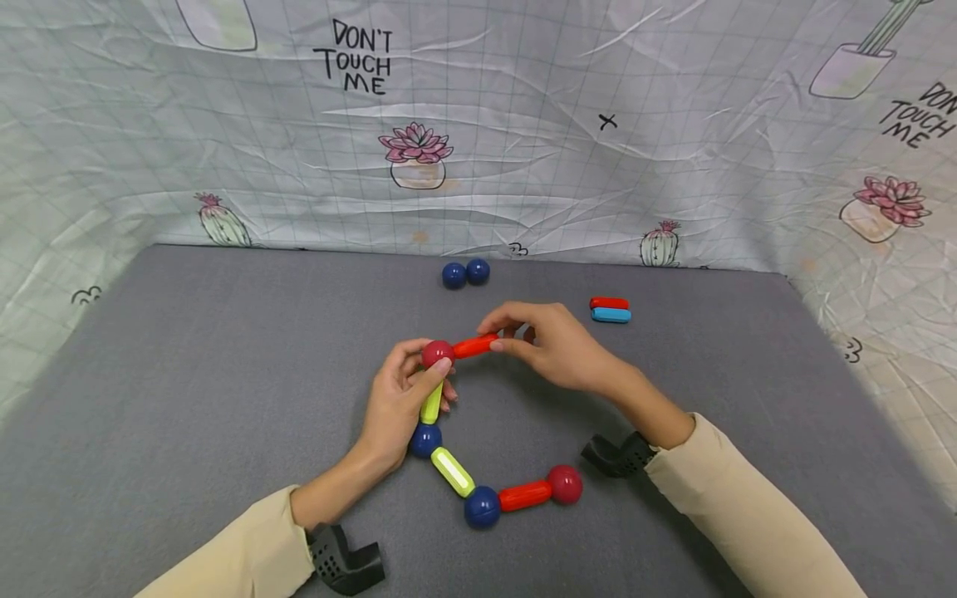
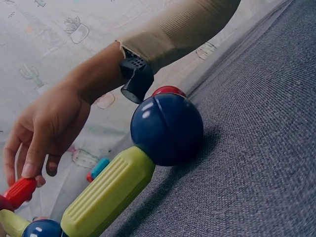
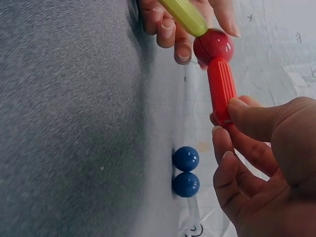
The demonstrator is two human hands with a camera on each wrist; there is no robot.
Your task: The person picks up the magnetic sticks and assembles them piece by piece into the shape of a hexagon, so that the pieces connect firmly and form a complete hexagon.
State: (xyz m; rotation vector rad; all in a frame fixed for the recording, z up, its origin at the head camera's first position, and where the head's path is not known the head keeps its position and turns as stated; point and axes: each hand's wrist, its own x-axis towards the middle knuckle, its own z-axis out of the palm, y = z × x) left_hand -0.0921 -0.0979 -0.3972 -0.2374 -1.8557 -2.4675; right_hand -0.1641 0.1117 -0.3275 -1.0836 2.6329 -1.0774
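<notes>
My left hand (image 1: 396, 403) holds the dark red ball (image 1: 437, 354) at the upper end of a chain of rods and balls, its thumb on the ball. With thumb and fingers my right hand (image 1: 561, 345) pinches the free end of a red rod (image 3: 221, 89), whose other end meets that ball. From the ball a yellow-green rod (image 1: 431, 404) leads down to a blue ball (image 1: 426, 440). The chain goes on through a second yellow-green rod (image 2: 108, 192), another blue ball (image 2: 167, 129) and a red rod (image 1: 525, 496) to a dark red ball (image 1: 564, 484).
Two loose blue balls (image 1: 465, 273) lie side by side near the back edge of the grey table (image 1: 247, 357). To the right, a loose red rod (image 1: 609, 303) lies against a light blue rod (image 1: 611, 316). A printed cloth (image 1: 523, 166) hangs behind.
</notes>
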